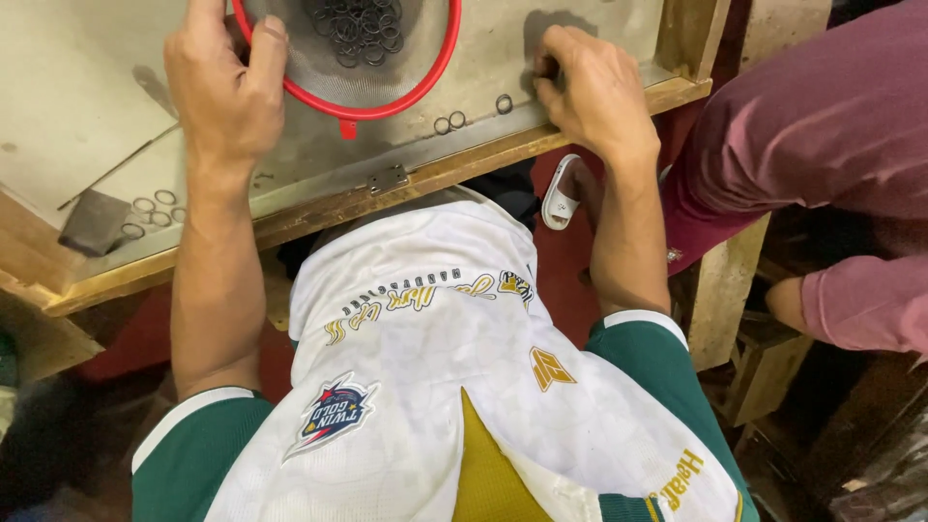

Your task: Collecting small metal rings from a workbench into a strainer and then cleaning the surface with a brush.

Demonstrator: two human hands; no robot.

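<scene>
Red-rimmed sieve (387, 104) of metal rings (356, 27), left hand (220, 82) gripping its rim, right hand (587, 85) curled pinching rings on bench (87, 58)

Round sieve (329, 72), red-rimmed with grey mesh, lying flat at top centre of the frame, holding a heap of dark metal rings (358, 29); loose rings (449, 122) lie just below-right.

My workbench (580, 126) has a worn wooden front edge with a small metal hinge (387, 179). Below me the floor (565, 280) looks red, dimly lit, with wooden blocks (720, 290) at my right.
</scene>
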